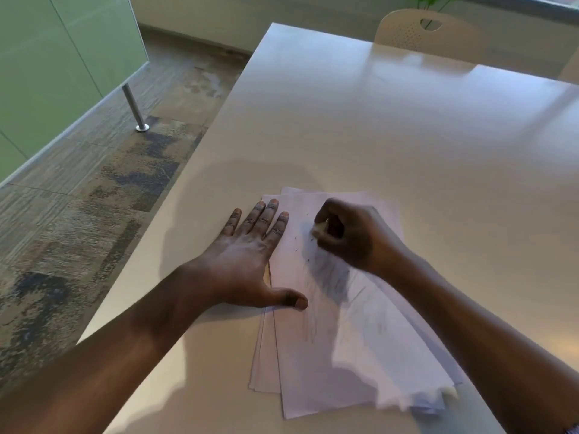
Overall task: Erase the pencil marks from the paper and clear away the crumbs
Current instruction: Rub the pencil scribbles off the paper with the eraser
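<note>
**A:** Where does the paper [344, 339] lie?

**B:** On the table [376, 136], near its left edge, as the top sheet of a loose stack that is fanned a little. The marks [329, 274] run as a grey smudge down its upper middle, with fainter lines below. A few dark crumbs [296, 239] are scattered just left of the smudge.

**A:** And the eraser?

**B:** I take the small pale thing in the right hand [351, 236] to be the eraser [320, 228]. The fingers are curled tight round it, at the top of the smudge. It is too blurred to say whether it touches the sheet.

**A:** The left hand?

**B:** The left hand [247, 261] is flat, with straight fingers spread over the sheet's left edge and the thumb on the paper. It holds nothing and only presses down.

**A:** So how should the rubbing go?

**B:** I'd use short strokes away from the pinning hand, so the sheet is pulled taut and doesn't buckle. Moderate pressure should do, since the sheet looks thin and its near corner is already crumpled. I'd shift the flat hand down before working on the lower lines. I'd leave the crumbs until the grey is gone, then brush them off towards the table's edge. The chair [426, 29] at the far side is well clear.
</note>
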Tool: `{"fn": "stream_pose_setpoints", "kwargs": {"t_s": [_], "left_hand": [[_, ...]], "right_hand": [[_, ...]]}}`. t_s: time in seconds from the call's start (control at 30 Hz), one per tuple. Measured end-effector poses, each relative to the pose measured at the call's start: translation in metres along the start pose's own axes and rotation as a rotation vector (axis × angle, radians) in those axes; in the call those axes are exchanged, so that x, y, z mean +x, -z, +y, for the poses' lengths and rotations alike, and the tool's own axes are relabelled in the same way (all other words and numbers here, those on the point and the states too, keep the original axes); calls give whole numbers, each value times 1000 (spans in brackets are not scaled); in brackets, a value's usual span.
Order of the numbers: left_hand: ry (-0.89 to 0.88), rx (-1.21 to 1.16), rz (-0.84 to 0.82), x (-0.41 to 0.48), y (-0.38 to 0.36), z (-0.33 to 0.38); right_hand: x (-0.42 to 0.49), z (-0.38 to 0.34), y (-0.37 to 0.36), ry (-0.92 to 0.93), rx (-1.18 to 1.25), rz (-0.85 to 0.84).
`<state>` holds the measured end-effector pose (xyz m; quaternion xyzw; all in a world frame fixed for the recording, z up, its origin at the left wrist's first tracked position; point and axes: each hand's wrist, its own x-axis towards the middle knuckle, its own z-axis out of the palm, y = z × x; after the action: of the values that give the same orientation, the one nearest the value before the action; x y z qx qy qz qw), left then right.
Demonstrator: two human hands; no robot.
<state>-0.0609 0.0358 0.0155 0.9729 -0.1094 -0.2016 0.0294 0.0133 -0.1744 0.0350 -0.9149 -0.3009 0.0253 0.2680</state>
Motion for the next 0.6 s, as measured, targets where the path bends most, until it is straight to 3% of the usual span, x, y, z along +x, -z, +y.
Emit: {"fn": "stream_pose_setpoints", "kwargs": {"t_s": [0.1, 0.3, 0.43, 0.6], "left_hand": [[3, 9, 9, 0, -1, -1], [1, 11, 7, 0, -1, 0], [-1, 5, 16, 0, -2, 0], [-5, 14, 12, 1, -2, -1]], "right_hand": [[-15, -12, -7, 75, -14, -82], [8, 12, 4, -50, -14, 79], [-22, -16, -11, 78, 34, -49], [4, 12, 2, -28, -36, 93]]}}
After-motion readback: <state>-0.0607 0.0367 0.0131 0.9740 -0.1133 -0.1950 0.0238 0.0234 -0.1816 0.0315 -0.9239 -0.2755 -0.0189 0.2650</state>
